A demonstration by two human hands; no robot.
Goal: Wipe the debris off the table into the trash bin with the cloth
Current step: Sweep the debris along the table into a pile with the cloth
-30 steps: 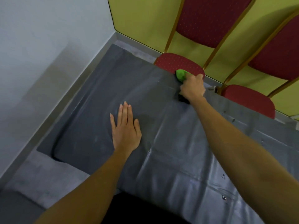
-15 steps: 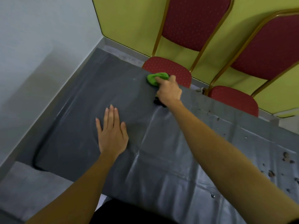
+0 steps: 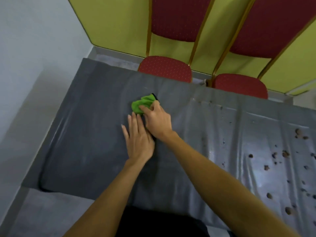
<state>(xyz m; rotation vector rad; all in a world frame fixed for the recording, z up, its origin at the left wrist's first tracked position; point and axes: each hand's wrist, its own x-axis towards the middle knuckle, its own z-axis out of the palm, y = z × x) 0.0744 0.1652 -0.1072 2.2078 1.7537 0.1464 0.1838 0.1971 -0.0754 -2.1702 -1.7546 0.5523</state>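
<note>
Wall [image 3: 34,48]: pale grey, filling the upper left of the frame and running down the left edge.
Floor [image 3: 44,212]: a grey strip in the lower left, beside the near corner of the table.
Table [image 3: 82,134]: covered in a dark grey, creased plastic sheet; it runs from the left centre across to the right edge of the frame, and its left part looks bare of crumbs.
Left hand [image 3: 139,140]: just left of centre, palm down and flat on the sheet, fingers straight and close together, grasping nothing; its inner edge touches the right hand.
Cloth [image 3: 142,104]: bright green and bunched up, lying on the sheet just above centre, beyond the left fingertips; a dark edge shows along its upper right side, possibly a second layer of the cloth, though the view is too blurred to be sure.
Right hand [image 3: 158,119]: at centre, its fingers curled over the near side of the cloth and pressing it onto the table, so it grips the cloth; the forearm comes in from the lower right corner.
Chairs [image 3: 165,68]: two red padded seats with gold frames along the top of the frame, tucked against the far edge of the table, in front of a yellow-green panel [image 3: 112,23].
Debris [image 3: 283,156]: small dark brown bits scattered over the right part of the sheet, from middle right down to lower right, well apart from the cloth.
</note>
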